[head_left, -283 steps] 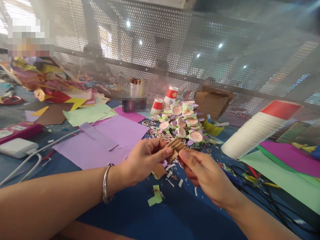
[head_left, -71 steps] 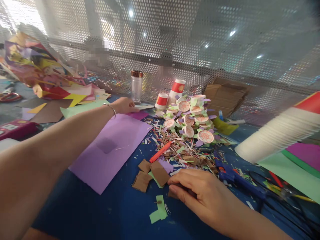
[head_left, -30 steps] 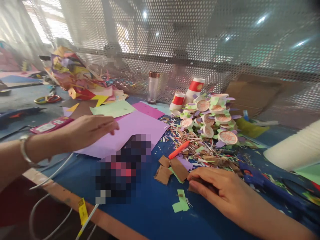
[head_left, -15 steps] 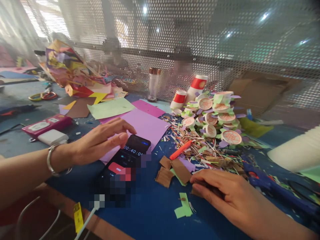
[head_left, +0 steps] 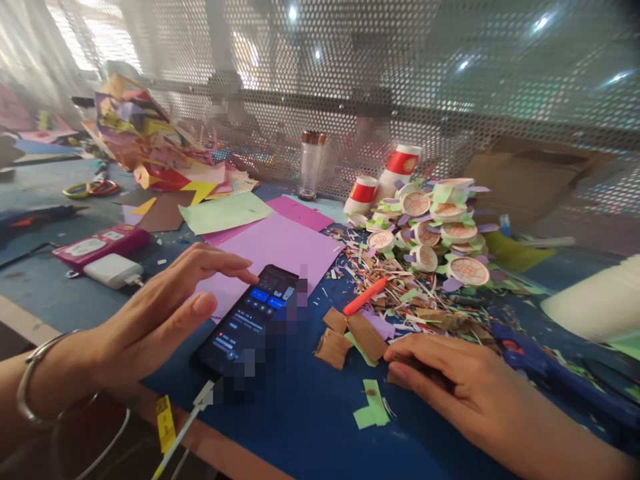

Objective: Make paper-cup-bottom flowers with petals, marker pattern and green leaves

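Observation:
My left hand is spread above a black phone, its index finger at the upper edge of the lit screen. A white cable runs into the phone's lower end. Purple paper lies behind and partly beneath the phone. On the right, my right hand rests on the blue table with curled fingers around a piece of brown cardboard, which is mostly hidden. Several more cardboard squares lie by its fingertips, beside an orange pen-like stick. Green paper scraps sit nearer me.
Stacked paper-cup pieces stand on paper shreds at the back right. Nearby are red-and-white cups, a clear bottle, a white roll and a blue glue gun. A pink power bank and scissors lie left.
My left hand has drawn back slightly left, its thumb lifting off the phone. The screen switched from a timer display to a panel with blue buttons. My right hand stays put.

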{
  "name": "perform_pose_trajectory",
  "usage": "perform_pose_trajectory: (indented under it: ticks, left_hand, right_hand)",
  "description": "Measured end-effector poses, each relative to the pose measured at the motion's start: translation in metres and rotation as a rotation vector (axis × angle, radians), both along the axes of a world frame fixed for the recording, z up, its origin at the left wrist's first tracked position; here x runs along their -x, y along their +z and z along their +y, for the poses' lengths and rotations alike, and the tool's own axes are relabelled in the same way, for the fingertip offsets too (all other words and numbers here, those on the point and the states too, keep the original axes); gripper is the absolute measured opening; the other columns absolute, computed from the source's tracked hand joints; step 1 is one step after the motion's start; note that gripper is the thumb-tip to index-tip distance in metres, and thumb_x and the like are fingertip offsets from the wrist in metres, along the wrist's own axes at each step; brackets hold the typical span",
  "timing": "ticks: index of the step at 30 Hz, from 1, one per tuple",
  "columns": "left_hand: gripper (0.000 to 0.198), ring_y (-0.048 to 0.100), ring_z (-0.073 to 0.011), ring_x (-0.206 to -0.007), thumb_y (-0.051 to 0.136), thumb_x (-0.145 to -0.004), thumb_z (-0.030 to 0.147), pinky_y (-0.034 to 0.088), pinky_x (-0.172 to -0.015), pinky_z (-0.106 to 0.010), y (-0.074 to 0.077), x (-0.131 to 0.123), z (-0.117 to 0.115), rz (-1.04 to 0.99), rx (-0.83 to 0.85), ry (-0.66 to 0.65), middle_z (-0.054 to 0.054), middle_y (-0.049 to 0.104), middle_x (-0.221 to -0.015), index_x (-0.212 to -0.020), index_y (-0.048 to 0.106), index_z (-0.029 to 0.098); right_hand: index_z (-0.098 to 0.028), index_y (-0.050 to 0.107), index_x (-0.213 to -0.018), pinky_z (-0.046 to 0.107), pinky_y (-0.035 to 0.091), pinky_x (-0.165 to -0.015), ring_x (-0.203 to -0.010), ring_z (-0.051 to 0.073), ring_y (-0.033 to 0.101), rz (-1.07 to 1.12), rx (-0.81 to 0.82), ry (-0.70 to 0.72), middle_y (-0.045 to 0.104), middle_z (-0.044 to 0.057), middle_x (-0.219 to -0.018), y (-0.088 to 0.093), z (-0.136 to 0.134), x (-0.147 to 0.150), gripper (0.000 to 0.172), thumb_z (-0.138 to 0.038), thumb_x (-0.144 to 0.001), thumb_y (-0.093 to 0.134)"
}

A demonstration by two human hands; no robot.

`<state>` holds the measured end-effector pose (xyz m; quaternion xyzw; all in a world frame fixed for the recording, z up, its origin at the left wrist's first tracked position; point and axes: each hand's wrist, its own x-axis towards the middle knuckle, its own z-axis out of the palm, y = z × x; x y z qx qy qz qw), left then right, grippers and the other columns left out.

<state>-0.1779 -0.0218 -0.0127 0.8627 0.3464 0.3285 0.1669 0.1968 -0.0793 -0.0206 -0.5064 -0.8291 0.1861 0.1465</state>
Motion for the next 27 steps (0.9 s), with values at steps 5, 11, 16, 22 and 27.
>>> perform_pose_trajectory:
  ticks: [5, 11, 16, 22, 27]
  left_hand:
    - [0.040, 0.052, -0.0252, -0.125, 0.030, -0.107, 0.047, 0.038, -0.107, -0.040, -0.008, 0.005, -0.007, 0.019, -0.029, -0.055, -0.004, 0.065, -0.127, -0.137, 0.049, 0.030]
    - [0.043, 0.049, -0.0283, -0.125, 0.027, -0.106, 0.049, 0.036, -0.105, -0.043, -0.012, 0.010, -0.010, 0.034, -0.037, -0.084, -0.003, 0.068, -0.126, -0.135, 0.054, 0.033]
    - [0.044, 0.051, -0.0260, -0.122, 0.028, -0.106, 0.049, 0.041, -0.101, -0.040, -0.016, 0.011, -0.010, 0.049, -0.016, -0.150, -0.004, 0.068, -0.126, -0.140, 0.050, 0.033]
    - [0.046, 0.053, -0.0271, -0.121, 0.028, -0.105, 0.054, 0.044, -0.101, -0.041, -0.013, 0.012, -0.008, 0.118, -0.013, -0.207, -0.004, 0.070, -0.126, -0.146, 0.043, 0.036]
    - [0.046, 0.055, -0.0279, -0.121, 0.027, -0.105, 0.051, 0.049, -0.099, -0.044, -0.009, 0.014, -0.011, 0.131, -0.014, -0.202, -0.006, 0.068, -0.127, -0.146, 0.045, 0.036]
  right_hand:
    - [-0.028, 0.073, -0.099, 0.028, 0.056, -0.071, -0.081, 0.017, 0.070, 0.002, -0.021, 0.005, 0.073, 0.000, -0.094, 0.000, 0.000, 0.001, 0.028, -0.040, -0.105, 0.048]
    - [-0.029, 0.073, -0.100, 0.029, 0.057, -0.073, -0.083, 0.017, 0.071, -0.011, -0.037, 0.003, 0.074, -0.001, -0.096, -0.001, 0.001, 0.000, 0.026, -0.040, -0.105, 0.049]
    - [-0.029, 0.073, -0.100, 0.028, 0.057, -0.071, -0.081, 0.018, 0.071, -0.007, -0.055, 0.006, 0.074, 0.000, -0.094, 0.000, 0.000, 0.001, 0.026, -0.040, -0.104, 0.050]
    - [-0.029, 0.073, -0.099, 0.028, 0.057, -0.071, -0.081, 0.017, 0.071, -0.007, -0.057, 0.004, 0.074, -0.001, -0.094, 0.000, 0.001, 0.002, 0.026, -0.040, -0.104, 0.050]
    - [-0.029, 0.073, -0.099, 0.028, 0.058, -0.069, -0.079, 0.017, 0.072, -0.014, -0.073, 0.011, 0.074, -0.001, -0.092, 0.000, 0.002, 0.002, 0.026, -0.040, -0.103, 0.050]
